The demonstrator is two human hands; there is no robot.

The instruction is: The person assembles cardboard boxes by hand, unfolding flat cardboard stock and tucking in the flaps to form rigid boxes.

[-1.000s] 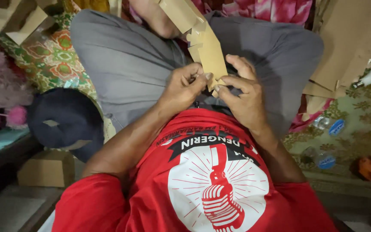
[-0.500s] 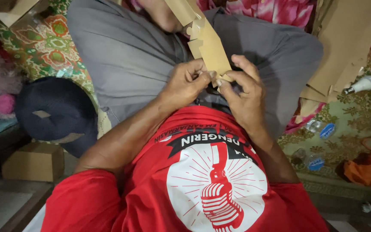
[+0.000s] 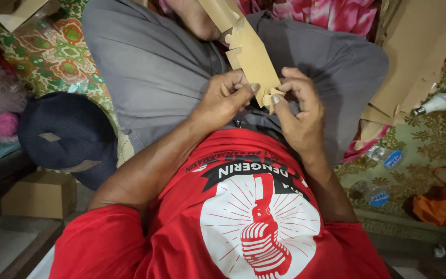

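Observation:
A flat brown cardboard box blank [image 3: 249,51] with cut tabs slants up from my lap toward the top of the view. My left hand [image 3: 223,98] pinches its lower edge from the left, thumb pressed on the near corner. My right hand [image 3: 298,111] grips the same lower end from the right, fingers curled round a small tab. Both hands rest above my crossed legs in grey trousers [image 3: 150,67]. The upper end of the cardboard runs out of view.
A dark cap [image 3: 65,137] lies on the patterned mat at left, with a small cardboard box [image 3: 40,194] below it. Flat cardboard sheets [image 3: 414,57] are stacked at right, beside a white light bulb [image 3: 434,105], plastic bottles [image 3: 383,157] and an orange bag [image 3: 445,204].
The view has shifted slightly, so the cardboard and hands sit a little higher and to the right. My fingers have worked along the lower tab; the grip is otherwise unchanged.

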